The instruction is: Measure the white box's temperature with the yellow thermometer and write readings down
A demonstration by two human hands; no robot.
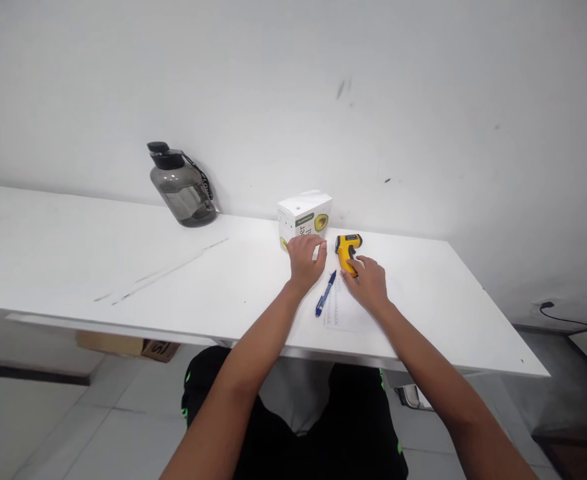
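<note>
A yellow and black infrared thermometer (344,250) shaped like a pistol is on the white table, its handle pinched by the thumb and fingers of my right hand (368,281). My left hand (305,261) is in front of a white box (298,217) with avocado pictures, covering its lower front. The fingers of that hand are curved and apart from the thumb, with nothing seen between them; whether they touch the box I cannot tell. Between my forearms lie a blue pen (326,293) and a sheet of paper (348,313) with handwriting, partly beneath my right hand.
A large grey water bottle (186,190) with a black lid stands at the back left against the wall. The white table (98,260) ends on the right, where a black cable (568,320) runs from a wall socket. Under the table is a cardboard box (128,345).
</note>
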